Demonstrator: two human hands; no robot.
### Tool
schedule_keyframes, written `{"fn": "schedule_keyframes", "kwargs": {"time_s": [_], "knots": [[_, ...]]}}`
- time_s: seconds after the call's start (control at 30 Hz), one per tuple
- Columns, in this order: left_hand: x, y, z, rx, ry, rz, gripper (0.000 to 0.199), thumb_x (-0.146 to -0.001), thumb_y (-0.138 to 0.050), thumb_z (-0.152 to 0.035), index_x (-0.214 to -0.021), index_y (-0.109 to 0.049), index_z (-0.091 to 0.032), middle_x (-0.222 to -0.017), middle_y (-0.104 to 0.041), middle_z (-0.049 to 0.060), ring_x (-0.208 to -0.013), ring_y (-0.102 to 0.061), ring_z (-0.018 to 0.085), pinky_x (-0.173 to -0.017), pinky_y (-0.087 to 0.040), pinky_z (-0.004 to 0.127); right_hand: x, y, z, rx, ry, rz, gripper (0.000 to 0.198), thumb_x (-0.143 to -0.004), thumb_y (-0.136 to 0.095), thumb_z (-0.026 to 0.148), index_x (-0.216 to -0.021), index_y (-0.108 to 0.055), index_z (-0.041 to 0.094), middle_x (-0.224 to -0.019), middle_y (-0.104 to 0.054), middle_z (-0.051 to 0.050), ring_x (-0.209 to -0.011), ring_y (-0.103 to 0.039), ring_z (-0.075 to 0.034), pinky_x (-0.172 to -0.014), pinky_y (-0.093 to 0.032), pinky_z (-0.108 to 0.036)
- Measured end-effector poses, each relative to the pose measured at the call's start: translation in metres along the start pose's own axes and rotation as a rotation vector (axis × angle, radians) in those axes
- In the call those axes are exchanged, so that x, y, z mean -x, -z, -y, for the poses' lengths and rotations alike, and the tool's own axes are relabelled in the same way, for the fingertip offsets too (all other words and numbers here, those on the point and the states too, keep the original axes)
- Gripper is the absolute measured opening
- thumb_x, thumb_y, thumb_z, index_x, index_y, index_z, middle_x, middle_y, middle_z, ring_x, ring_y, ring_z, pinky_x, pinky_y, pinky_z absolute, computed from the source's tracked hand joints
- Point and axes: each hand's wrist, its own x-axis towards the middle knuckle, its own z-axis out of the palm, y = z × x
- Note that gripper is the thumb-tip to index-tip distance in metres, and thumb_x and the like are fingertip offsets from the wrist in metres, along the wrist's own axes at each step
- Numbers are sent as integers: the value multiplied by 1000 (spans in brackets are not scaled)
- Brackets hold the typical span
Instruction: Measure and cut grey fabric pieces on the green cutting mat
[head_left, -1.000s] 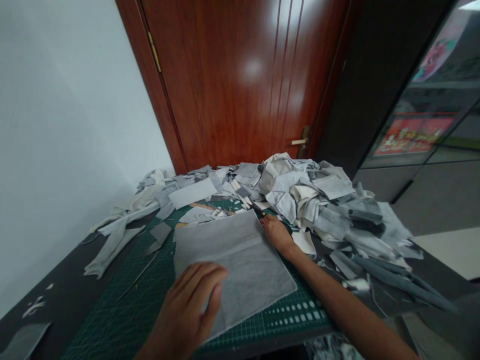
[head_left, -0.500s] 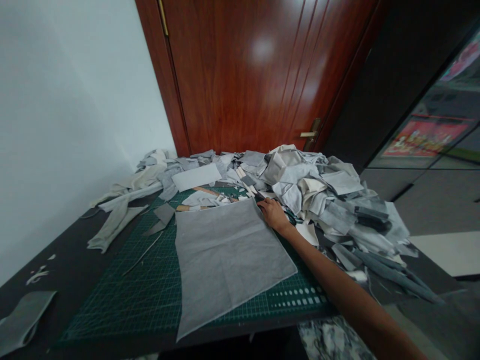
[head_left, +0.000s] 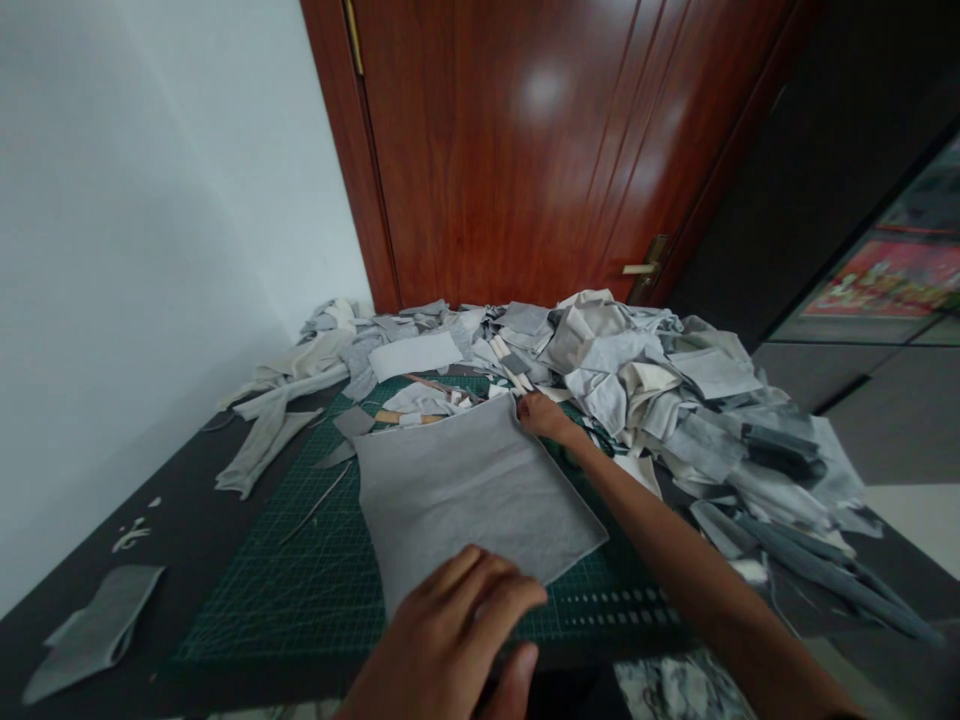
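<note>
A large, roughly square grey piece of fabric (head_left: 472, 490) lies over the green cutting mat (head_left: 285, 580), its far edge toward the door. My right hand (head_left: 545, 415) is closed at its far right corner, where the cloth edge is slightly raised by the fingers. Low in the picture, my left hand (head_left: 457, 635) is over the fabric's near end and hides part of it. The left fingers are loosely bent, thumb apart, holding nothing I can see.
Heaped grey and cream fabric scraps (head_left: 600, 340) line the back and right of the dark table (head_left: 90, 520). A white rectangular piece (head_left: 416, 355) rests before them. A folded grey cloth (head_left: 101, 630) lies at near left. Behind stands a brown wooden door (head_left: 495, 150).
My left hand has come into view at the bottom, over the near end of the fabric. My right hand remains at the far right corner, fingers now more curled. The view has shifted slightly.
</note>
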Motion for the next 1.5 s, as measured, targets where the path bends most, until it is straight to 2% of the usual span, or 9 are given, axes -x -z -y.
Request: {"fn": "schedule_keyframes", "kwargs": {"time_s": [0.17, 0.27, 0.43, 0.57, 0.8, 1.07, 1.23, 1.37, 1.5], "knots": [[21, -70, 44, -274, 63, 27, 64, -98, -54, -41, -156, -34, -22, -157, -45, 12, -140, -48, 32, -104, -55, 48, -2, 15, -21, -110, 17, -96, 23, -93, -54, 18, -105, -73, 12, -102, -78, -13, -92, -72, -20, -79, -49, -23], [43, -91, 60, -333, 33, 61, 66, -99, -53, -42, -158, -31, -22, -161, -37, 11, -144, -43, 33, -108, -52, 51, 9, 37, -50, -166, 3, -208, 23, -92, -54, 17, -105, -73, 13, -98, -78, -12, -88, -71, -20, -78, -50, -25], [53, -77, 64, -295, -25, 129, 64, -100, -52, -28, -159, -28, -26, -162, -35, 5, -146, -41, 28, -112, -49, 49, 50, 77, -121, -228, -90, -465, 33, -93, -48, 29, -111, -68, 9, -99, -74, -17, -82, -66, -23, -76, -51, -34], [52, -57, 65, -197, -66, 219, 64, -100, -52, -28, -159, -27, -31, -165, -29, 2, -149, -35, 28, -115, -45, 49, 96, 85, -156, -647, -116, -538, 44, -85, -59, 56, -101, -70, 17, -80, -68, -7, -67, -58, -19, -61, -47, -29], [62, -43, 72, -206, -130, 303, 67, -99, -51, -22, -160, -23, -30, -166, -27, 2, -150, -33, 25, -117, -42, 46, 162, 61, -107, -984, -125, -101, 51, -77, -66, 68, -89, -67, 19, -74, -60, -3, -61, -48, -14, -55, -40, -25], [79, -54, 85, -182, -193, 316, 66, -102, -47, -13, -160, -20, -28, -158, -42, 1, -147, -38, 19, -123, -34, 43, 151, 22, -65, -921, 17, 265, 58, -79, -62, 71, -92, -70, 15, -73, -63, 1, -64, -51, -14, -60, -38, -24], [83, -37, 84, -83, -148, 323, 65, -101, -46, -12, -159, -25, -30, -155, -46, 0, -145, -42, 17, -123, -33, 39, 133, 8, -75, -852, 112, 273, 54, -81, -62, 67, -91, -73, 15, -81, -71, -2, -75, -62, -18, -72, -47, -29], [76, -12, 87, 43, -63, 337, 48, -101, -52, -21, -147, -50, -35, -145, -59, -3, -136, -54, 16, -116, -44, 33, 120, 0, -70, -771, 135, 195, 44, -85, -63, 50, -112, -72, 16, -100, -76, -6, -91, -69, -22, -82, -52, -32], [49, 5, 110, -2, 37, 167, 32, -103, -44, -23, -122, -69, -25, -124, -73, 3, -121, -65, 17, -108, -52, 31, 115, -8, -55, -528, 188, 109, 35, -93, -57, 31, -122, -70, 17, -105, -77, -9, -93, -72, -22, -85, -53, -32]]}}
